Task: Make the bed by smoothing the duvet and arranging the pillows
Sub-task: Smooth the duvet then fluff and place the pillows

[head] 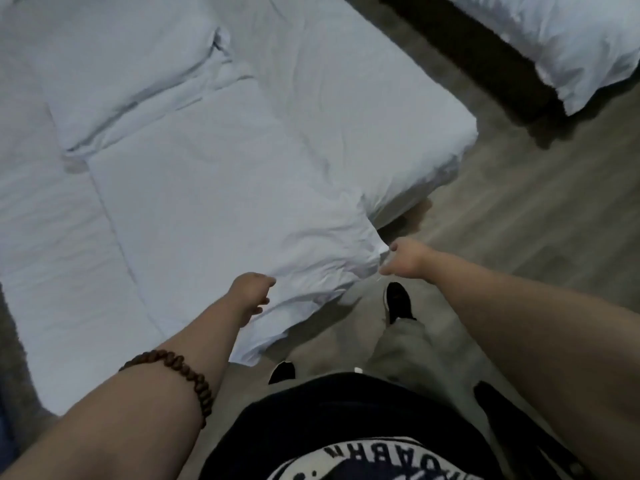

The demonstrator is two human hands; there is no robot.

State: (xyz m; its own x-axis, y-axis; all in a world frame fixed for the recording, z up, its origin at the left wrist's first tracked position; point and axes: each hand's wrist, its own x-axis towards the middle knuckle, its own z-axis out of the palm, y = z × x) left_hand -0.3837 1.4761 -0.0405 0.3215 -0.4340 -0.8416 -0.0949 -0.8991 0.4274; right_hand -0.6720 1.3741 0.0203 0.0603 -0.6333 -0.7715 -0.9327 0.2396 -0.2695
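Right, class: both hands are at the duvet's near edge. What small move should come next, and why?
Probably a short, even tug toward the body: the left hand and right hand both grip the duvet edge, and creases bunch in the cloth between them.

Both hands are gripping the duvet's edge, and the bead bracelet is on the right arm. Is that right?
Not quite: the bracelet is on the left arm, as the head view shows. The rest holds: the left hand and the right hand both grip the edge of the duvet.
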